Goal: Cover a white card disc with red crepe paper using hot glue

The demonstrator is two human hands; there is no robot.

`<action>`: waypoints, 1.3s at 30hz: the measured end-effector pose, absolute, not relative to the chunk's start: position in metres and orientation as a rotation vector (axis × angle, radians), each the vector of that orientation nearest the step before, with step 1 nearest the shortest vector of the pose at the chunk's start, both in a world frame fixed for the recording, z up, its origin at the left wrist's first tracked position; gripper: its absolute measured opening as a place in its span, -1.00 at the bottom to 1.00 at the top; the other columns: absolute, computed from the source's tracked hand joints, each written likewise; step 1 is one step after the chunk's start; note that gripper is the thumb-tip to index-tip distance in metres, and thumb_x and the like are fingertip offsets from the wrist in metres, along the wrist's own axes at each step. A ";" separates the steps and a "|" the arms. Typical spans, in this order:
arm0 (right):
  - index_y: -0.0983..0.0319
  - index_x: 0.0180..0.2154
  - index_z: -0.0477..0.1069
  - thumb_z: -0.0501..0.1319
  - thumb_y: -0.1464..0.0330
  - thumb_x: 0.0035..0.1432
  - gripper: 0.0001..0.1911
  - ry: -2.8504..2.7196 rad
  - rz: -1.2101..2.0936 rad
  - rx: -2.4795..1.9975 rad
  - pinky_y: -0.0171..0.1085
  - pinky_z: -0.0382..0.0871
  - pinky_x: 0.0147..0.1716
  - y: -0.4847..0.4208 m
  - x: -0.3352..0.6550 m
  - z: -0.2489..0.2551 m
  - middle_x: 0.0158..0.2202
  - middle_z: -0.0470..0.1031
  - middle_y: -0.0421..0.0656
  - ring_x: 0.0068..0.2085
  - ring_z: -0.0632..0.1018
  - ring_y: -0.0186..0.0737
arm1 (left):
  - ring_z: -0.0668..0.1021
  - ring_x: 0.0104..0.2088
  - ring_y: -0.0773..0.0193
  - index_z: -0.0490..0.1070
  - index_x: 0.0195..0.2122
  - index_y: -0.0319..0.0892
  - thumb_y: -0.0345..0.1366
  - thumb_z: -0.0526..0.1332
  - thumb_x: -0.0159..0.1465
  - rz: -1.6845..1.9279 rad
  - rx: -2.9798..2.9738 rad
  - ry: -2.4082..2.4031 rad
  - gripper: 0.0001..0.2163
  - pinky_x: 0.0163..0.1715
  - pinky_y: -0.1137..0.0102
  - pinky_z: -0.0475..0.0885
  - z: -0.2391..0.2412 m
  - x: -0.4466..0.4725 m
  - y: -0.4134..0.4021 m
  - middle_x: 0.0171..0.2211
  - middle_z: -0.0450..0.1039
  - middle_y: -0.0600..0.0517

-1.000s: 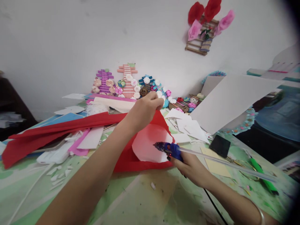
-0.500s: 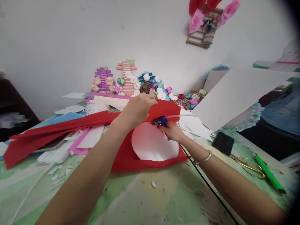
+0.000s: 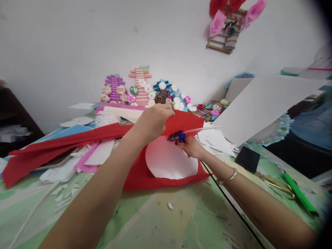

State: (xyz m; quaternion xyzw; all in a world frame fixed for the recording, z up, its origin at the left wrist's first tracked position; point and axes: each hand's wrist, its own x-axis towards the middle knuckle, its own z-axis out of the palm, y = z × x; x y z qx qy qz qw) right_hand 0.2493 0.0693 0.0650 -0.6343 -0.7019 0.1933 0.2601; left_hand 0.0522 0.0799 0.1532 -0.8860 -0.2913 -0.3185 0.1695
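Observation:
My left hand [image 3: 157, 119] is closed on the upper edge of a sheet of red crepe paper [image 3: 185, 119], holding that edge up off the table. In my right hand [image 3: 192, 147] is a blue hot glue gun [image 3: 177, 136], its nozzle pointing left and a clear glue stick [image 3: 204, 129] jutting from its back. The nozzle is over the top edge of a round white card [image 3: 171, 160] that lies on the red paper; whether it touches I cannot tell. From the gun a black cord [image 3: 228, 197] runs down to the right.
On the right lie a black phone [image 3: 247, 159], gold scissors [image 3: 278, 185] and a green-handled cutter [image 3: 299, 193]. A white power strip [image 3: 58, 172] and paper scraps [image 3: 63, 197] are on the left. Flower-decked stick crafts [image 3: 141, 86] stand along the wall. A large white board [image 3: 261, 107] leans at right.
The raised flap of red paper has shifted and spreads slightly farther right. My right hand and the glue gun have moved only a little; my left hand keeps its hold.

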 end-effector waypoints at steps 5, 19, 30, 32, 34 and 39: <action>0.25 -0.22 0.52 0.14 0.37 0.11 -0.77 -1.994 0.561 -1.592 -0.35 0.34 -0.37 0.034 0.258 0.069 -0.42 0.50 -0.18 -0.33 0.52 -0.23 | 0.52 -0.11 0.12 0.50 -0.13 -0.34 -0.69 -0.04 0.09 -0.923 -2.532 -0.816 -0.57 -0.06 0.25 0.46 0.153 0.052 0.079 -0.17 0.52 -0.12; 0.14 -0.18 0.50 0.09 0.28 0.18 -0.74 -2.119 0.654 -1.604 -0.27 0.35 -0.28 -0.072 0.278 0.077 -0.32 0.52 -0.17 -0.30 0.49 -0.17 | 0.45 0.05 0.06 0.46 -0.05 -0.27 -0.72 -0.05 0.02 -0.794 -2.595 -0.869 -0.47 0.01 0.21 0.42 0.152 0.053 0.073 0.00 0.43 -0.13; 0.23 -0.33 0.48 0.15 0.32 0.09 -0.83 -1.967 0.288 -1.667 -0.35 0.27 -0.43 0.040 0.268 0.077 -0.48 0.48 -0.20 -0.40 0.49 -0.23 | 0.38 0.15 0.05 0.34 0.07 -0.27 -0.70 -0.04 0.01 -0.808 -2.612 -0.875 -0.41 0.09 0.17 0.38 0.149 0.059 0.072 0.15 0.32 -0.12; 0.25 -0.40 0.47 0.14 0.33 0.09 -0.84 -1.965 0.281 -1.686 -0.36 0.26 -0.48 0.061 0.265 0.073 -0.54 0.45 -0.18 -0.44 0.49 -0.22 | 0.38 0.15 0.07 0.34 0.07 -0.26 -0.70 -0.05 0.01 -0.823 -2.609 -0.860 -0.42 0.11 0.17 0.37 0.149 0.058 0.073 0.16 0.31 -0.11; 0.26 -0.45 0.45 0.14 0.32 0.10 -0.81 -1.975 0.283 -1.694 -0.35 0.25 -0.51 0.075 0.265 0.069 -0.57 0.43 -0.15 -0.46 0.49 -0.21 | 0.38 0.15 0.09 0.35 0.04 -0.26 -0.70 -0.05 0.00 -0.840 -2.606 -0.833 -0.43 0.11 0.17 0.36 0.149 0.058 0.074 0.13 0.34 -0.11; 0.27 -0.42 0.48 0.16 0.34 0.10 -0.83 -2.008 0.304 -1.692 -0.36 0.27 -0.49 0.082 0.268 0.063 -0.54 0.46 -0.14 -0.44 0.50 -0.20 | 0.41 0.12 0.09 0.39 -0.03 -0.26 -0.71 -0.05 -0.01 -0.849 -2.603 -0.827 -0.46 0.09 0.18 0.37 0.149 0.056 0.075 0.05 0.40 -0.11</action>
